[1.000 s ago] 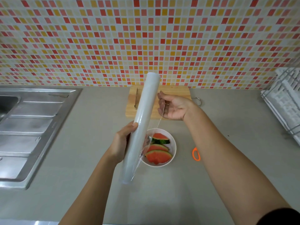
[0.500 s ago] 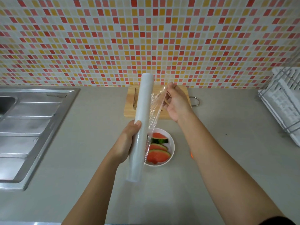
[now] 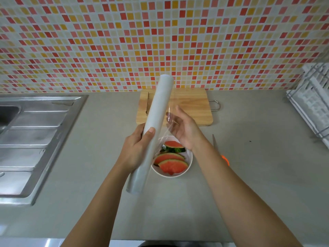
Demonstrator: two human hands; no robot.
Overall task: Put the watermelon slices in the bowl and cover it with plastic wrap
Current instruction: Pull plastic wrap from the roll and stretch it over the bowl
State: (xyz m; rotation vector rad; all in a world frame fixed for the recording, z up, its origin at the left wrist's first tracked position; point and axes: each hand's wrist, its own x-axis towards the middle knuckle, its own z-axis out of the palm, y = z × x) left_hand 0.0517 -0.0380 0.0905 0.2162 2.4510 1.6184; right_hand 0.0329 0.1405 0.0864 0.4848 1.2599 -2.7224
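A: Right, your left hand (image 3: 138, 150) wraps the plastic wrap roll (image 3: 153, 129) mid-frame, above the bowl (image 3: 189, 164) of watermelon slices (image 3: 171, 164).

B: Your right hand (image 3: 183, 130) pinches the film's flimsy, clingy edge; likely safest taken by its corners.

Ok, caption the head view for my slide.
Left hand holds white plastic-wrap roll; right hand pulls film above white bowl of red watermelon slices.

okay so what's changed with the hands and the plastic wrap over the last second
The right hand pinched the film's edge, rose toward the cutting board, then dropped back near the bowl, film draped across its palm. The left hand kept gripping the roll; bowl and watermelon slices stayed put.
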